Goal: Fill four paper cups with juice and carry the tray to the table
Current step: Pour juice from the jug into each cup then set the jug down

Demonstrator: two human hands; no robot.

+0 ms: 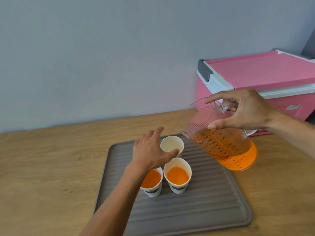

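Wooden counter (51, 167): tilted jug (221, 147) above empty cup (171, 143).

A domestic-looking room is showing: a wooden counter (51, 167) lying against a plain wall (119, 57), a pink cooler (255, 74) sitting on the counter.

Left hand (150, 150) spread; right hand (245, 111) gripping.

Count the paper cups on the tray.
3 visible: an empty paper cup at the back, two juice-filled cups, front left and front right. The left hand may hide a fourth.
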